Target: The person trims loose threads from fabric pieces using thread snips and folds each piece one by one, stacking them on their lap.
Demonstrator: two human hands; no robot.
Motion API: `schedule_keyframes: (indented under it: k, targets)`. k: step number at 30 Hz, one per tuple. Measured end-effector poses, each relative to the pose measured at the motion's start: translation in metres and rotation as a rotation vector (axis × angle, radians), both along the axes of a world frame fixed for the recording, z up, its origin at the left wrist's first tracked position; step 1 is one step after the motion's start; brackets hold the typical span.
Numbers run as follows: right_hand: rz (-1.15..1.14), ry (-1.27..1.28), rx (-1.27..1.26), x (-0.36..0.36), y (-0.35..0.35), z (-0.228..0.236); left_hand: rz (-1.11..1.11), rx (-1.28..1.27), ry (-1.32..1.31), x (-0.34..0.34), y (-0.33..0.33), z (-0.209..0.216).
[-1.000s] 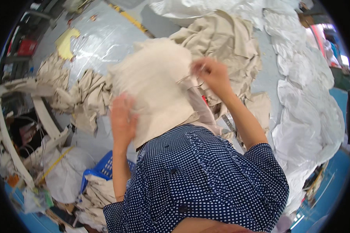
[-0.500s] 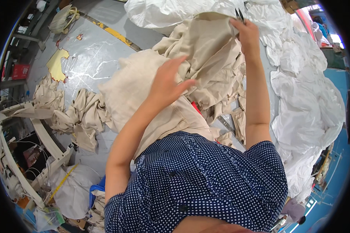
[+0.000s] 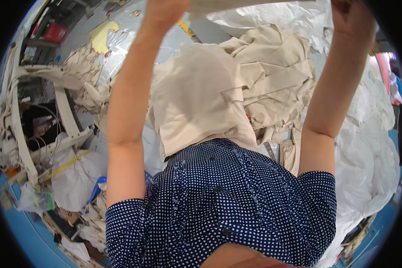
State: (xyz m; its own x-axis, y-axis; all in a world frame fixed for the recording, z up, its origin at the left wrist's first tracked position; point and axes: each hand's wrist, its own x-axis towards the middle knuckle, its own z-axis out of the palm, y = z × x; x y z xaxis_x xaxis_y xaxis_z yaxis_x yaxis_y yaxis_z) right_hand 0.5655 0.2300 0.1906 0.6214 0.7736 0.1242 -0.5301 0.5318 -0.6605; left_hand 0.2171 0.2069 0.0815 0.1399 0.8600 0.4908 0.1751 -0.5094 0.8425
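Observation:
A piece of beige cloth (image 3: 254, 4) is held up at the top edge of the head view, stretched between my two raised hands, mostly out of the picture. My left hand (image 3: 167, 11) is closed at the cloth's left end, its fingers partly cut off by the edge. At the other end my right hand (image 3: 353, 18) has curled fingers, also partly cut off; whether the dark snips are still in it cannot be seen. Below, a pale cream stack of cloth (image 3: 194, 94) lies against my front. Beside it on the right is a rumpled heap of beige cloth pieces (image 3: 277, 67).
White plastic sheeting (image 3: 362, 147) bulges along the right. At the left stand a cream metal frame (image 3: 24, 129) and a white bag (image 3: 76, 178) with a yellow tape measure. More beige cloth (image 3: 82, 64) and a yellow scrap (image 3: 100, 38) lie on the grey floor.
Both arms have risen and spread apart. The beige cloth has come up off the heap with my hands. My left hand, open before, is now closed at it; the snips have gone from sight.

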Motion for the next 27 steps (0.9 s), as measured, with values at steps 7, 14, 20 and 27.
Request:
schedule_keyframes:
  k: [7, 14, 20, 27]
  targets:
    - [0.449, -0.614, -0.421, -0.066, -0.140, -0.095, 0.123, -0.180, 0.348, -0.089, -0.129, 0.007]
    - [0.847, -0.623, -0.858, -0.086, -0.199, -0.255, -0.120, -0.440, 0.649, -0.078, -0.221, -0.127]
    - [0.602, -0.695, -0.875, -0.085, -0.235, -0.237, -0.087, -0.161, 0.609, 0.000, -0.231, -0.147]
    - [0.924, -0.821, -0.976, -0.077, -0.282, -0.249, -0.070, -0.176, 0.539, 0.010, -0.238, -0.138]
